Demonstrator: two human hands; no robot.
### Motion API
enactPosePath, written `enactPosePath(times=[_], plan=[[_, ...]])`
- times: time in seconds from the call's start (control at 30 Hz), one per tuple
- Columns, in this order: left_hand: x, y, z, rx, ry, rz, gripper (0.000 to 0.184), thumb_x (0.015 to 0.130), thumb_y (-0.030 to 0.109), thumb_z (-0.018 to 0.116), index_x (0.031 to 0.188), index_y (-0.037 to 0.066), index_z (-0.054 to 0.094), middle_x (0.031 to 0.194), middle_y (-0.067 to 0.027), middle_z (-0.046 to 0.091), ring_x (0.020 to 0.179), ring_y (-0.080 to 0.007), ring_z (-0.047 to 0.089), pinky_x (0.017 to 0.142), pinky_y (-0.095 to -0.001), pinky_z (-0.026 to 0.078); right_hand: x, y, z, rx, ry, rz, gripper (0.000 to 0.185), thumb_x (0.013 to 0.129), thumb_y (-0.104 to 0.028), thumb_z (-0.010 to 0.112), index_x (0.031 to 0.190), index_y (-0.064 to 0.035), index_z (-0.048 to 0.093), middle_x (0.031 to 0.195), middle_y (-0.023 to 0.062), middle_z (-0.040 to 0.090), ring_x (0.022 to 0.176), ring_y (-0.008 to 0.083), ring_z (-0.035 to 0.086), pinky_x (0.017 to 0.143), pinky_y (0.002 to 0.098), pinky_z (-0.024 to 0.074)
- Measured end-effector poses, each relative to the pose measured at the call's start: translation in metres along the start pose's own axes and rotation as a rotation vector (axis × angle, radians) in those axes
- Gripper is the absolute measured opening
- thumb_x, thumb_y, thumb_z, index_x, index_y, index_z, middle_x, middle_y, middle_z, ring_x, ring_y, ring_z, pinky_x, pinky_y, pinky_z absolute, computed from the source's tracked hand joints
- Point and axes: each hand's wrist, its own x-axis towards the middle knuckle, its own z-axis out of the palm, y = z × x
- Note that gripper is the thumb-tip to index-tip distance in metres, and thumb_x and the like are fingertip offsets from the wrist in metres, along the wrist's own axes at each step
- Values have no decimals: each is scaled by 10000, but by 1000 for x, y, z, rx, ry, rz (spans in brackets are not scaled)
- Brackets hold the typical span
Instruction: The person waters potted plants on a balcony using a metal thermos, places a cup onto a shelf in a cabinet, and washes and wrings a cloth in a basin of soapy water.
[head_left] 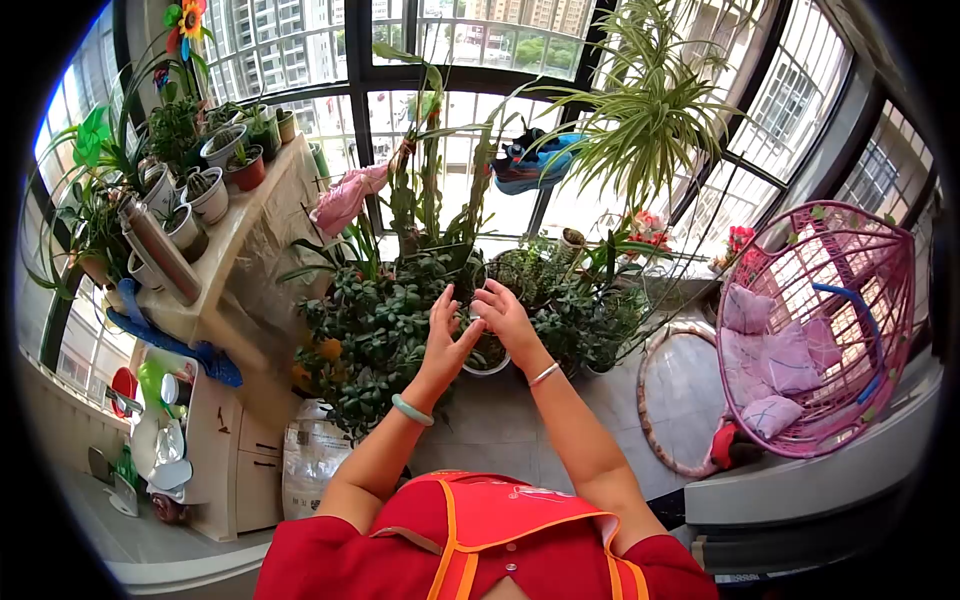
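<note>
Both arms reach forward over a cluster of potted plants. My left hand [447, 340], with a pale green bangle [412, 410] on its wrist, has its fingers stretched up and thumb apart. It is beside a dense plant with thick rounded leaves [365, 315]. Facing it, my right hand [507, 322] has slightly curved, parted fingers and a thin bracelet [544, 375] at the wrist. Neither hand shows a held object, though a small pale patch between them is too unclear to name. Below the hands stands a round white pot [487, 371], partly hidden by them.
Tall upright cactus stems [405, 200] rise behind the plants. A spider plant [645, 110] hangs near the window with blue shoes [535, 165] and a pink shoe [348, 198]. Left is a ledge [245, 215] of pots; right, a hoop [648, 420] and pink wicker chair [722, 340].
</note>
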Motion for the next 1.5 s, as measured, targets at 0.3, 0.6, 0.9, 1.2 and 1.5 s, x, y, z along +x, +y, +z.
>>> enactPosePath(times=[0.3, 0.6, 0.9, 1.2, 1.5], plan=[[25, -12, 86, 108, -142, -12, 668, 852, 209, 593, 1374, 32, 217, 1373, -136, 235, 1262, -309, 322, 1000, -380, 342, -12, -7, -105, 105, 188, 3, 550, 856, -209, 590, 1288, 24, 339, 1191, 129, 494, 984, 173, 544, 783, 288, 488], [144, -58, 81, 69, -80, 23, 632, 846, 231, 596, 1345, 21, 269, 1330, -145, 283, 1182, -302, 406, 924, -358, 405, 104, -40, -187, -104, 282, -20, 492, 852, -236, 596, 1228, 11, 396, 1102, 78, 525, 948, 168, 555, 752, 290, 494], [278, -97, 64, -24, 12, -43, 597, 841, 207, 589, 1327, 19, 297, 1284, -167, 315, 1129, -298, 440, 877, -355, 436, 301, -41, -310, -194, 508, -195, 416, 790, -210, 675, 1123, -53, 481, 979, 33, 522, 881, 148, 526, 709, 295, 456], [340, -147, 58, -49, 34, -198, 682, 825, 189, 589, 1371, 40, 208, 1291, -180, 276, 1137, -302, 427, 890, -367, 426, 370, -66, -290, -288, 394, 75, 413, 840, -348, 572, 1180, -148, 449, 1060, 38, 529, 924, 185, 544, 713, 399, 466], [349, -149, 68, -212, 230, -415, 848, 840, 267, 609, 1421, 187, -4, 1372, -225, 200, 1138, -275, 452, 888, -404, 418, 309, -59, -260, -362, 343, 57, 449, 797, -169, 609, 1193, -52, 433, 953, 70, 540, 807, 147, 578, 592, 297, 556]])
